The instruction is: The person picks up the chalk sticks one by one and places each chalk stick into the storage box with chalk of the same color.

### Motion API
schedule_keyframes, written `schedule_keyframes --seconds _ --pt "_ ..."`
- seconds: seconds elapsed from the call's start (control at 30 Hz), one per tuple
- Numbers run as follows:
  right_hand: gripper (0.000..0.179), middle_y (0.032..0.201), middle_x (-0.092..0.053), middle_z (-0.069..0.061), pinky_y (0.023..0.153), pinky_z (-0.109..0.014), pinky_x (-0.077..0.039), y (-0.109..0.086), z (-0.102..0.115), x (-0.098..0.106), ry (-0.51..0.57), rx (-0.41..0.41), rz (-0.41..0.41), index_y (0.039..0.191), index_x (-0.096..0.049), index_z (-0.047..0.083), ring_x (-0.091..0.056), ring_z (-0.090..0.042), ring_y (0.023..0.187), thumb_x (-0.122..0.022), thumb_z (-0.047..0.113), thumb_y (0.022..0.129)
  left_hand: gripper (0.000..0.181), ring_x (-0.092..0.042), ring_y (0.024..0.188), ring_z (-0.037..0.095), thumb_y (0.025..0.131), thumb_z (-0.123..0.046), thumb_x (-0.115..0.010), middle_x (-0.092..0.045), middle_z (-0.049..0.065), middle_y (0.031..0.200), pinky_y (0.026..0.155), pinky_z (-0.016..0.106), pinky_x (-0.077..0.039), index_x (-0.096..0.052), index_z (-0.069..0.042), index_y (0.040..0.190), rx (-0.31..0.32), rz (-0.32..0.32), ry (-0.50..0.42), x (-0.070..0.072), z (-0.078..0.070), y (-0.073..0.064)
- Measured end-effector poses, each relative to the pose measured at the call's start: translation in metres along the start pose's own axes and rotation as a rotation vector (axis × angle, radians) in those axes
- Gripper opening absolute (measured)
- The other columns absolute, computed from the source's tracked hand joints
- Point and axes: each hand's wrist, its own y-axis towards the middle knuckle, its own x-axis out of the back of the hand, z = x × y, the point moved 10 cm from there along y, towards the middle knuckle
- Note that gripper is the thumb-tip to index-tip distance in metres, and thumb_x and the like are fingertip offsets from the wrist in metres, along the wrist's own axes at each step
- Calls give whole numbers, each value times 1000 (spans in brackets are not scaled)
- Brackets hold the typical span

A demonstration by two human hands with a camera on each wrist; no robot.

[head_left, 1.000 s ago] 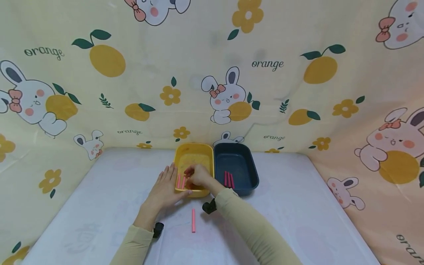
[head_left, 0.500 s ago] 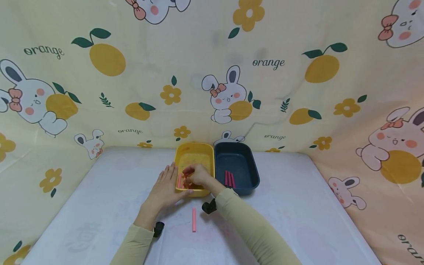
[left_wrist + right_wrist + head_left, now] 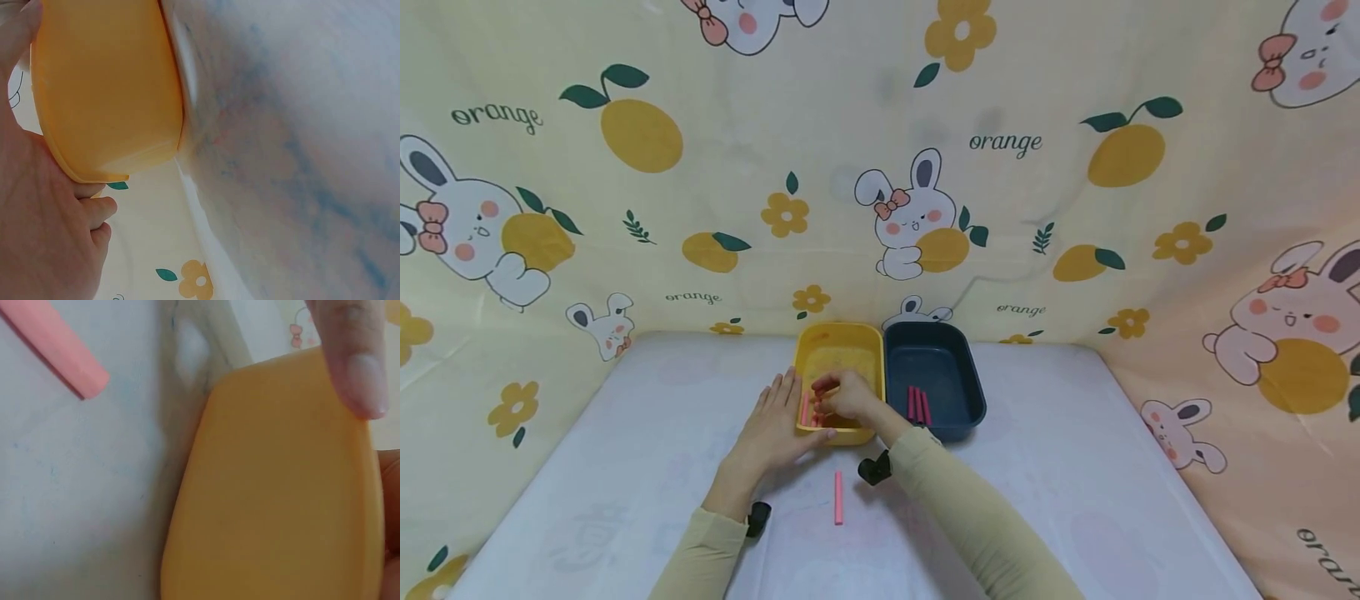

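Note:
My left hand lies against the near left corner of the yellow tray, fingers stretched along its left side and thumb across the front rim. In the left wrist view those fingers touch the outside of the yellow tray. My right hand reaches over the front rim, thumb and fingertips bent down at a pink stick inside. Its grip is partly hidden; the tray wall covers most fingers in the right wrist view. Another pink stick lies along the tray's left wall.
A dark blue tray stands against the yellow one's right side, with several darker pink sticks in it. One loose pink stick lies on the white table between the forearms. A printed cloth hangs behind.
The right fingertips have shifted slightly left and onto the second pink stick, covering more of it. The left hand, both trays and the loose stick stay put.

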Motion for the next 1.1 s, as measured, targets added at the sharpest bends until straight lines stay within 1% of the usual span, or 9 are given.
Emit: schedule_keyframes --seconds 0.1,0.23,0.37,0.47,0.57,0.67,0.77,0.97,1.1 --pt "32 115 -68 -14 87 -36 -63 -4 5 1 9 39 10 126 -68 -1 -69 -21 86 -71 -5 94 120 -9 159 43 89 -77 -60 -7 23 173 129 56 -10 -15 7 163 -4 -1 -5 0 0 0" --pt "35 121 -68 -21 87 -40 -63 -11 13 3 16 100 19 129 -65 -5 -73 -35 94 -71 -3 95 122 -8 159 42 88 -79 -59 -6 23 173 129 56 -9 -15 7 163 -4 2 -7 0 0 0" --pt "34 127 -67 -25 85 -39 -64 -22 22 9 14 152 15 129 -66 -4 -73 -35 96 -71 -2 95 122 -7 159 42 88 -79 -59 -6 23 173 129 56 -9 -14 7 163 8 4 -10 0 0 -2" --pt "30 125 -68 -21 85 -38 -64 -32 27 14 0 183 7 126 -69 -1 -72 -33 98 -71 2 96 120 -7 159 42 89 -76 -61 -6 23 173 129 56 -8 -14 7 163 22 6 -18 0 -1 -2" --pt "25 121 -70 -17 83 -38 -64 -43 31 20 7 212 -5 123 -71 3 -71 -42 104 -71 8 98 119 -7 159 43 90 -73 -63 -7 24 172 129 57 -9 -14 8 163 20 3 -24 1 -2 -2" --pt "21 115 -72 -9 79 -35 -65 -55 33 25 -4 241 -28 119 -73 7 -70 -45 105 -72 14 99 119 -8 159 43 90 -73 -63 -6 24 172 129 56 -9 -14 8 162 13 0 -19 2 -2 -2" --pt "21 111 -73 -4 75 -31 -64 -67 32 27 -34 259 -42 119 -73 8 -72 -40 99 -71 17 100 119 -8 159 42 90 -74 -62 -7 24 172 129 55 -10 -14 8 163 7 -3 -12 3 -2 -2" --pt "20 106 -74 -1 70 -25 -62 -92 31 25 -108 299 -62 117 -75 7 -69 -17 88 -71 15 99 120 -10 158 44 89 -73 -64 -10 25 172 129 56 -11 -15 9 162 -4 -26 -18 4 -2 -2" --pt "18 102 -75 0 67 -22 -59 -103 24 21 -151 335 -51 114 -75 7 -67 -12 83 -72 13 97 117 -11 158 44 91 -69 -65 -10 26 171 129 56 -12 -15 9 162 -16 -37 -14 4 -4 -2"
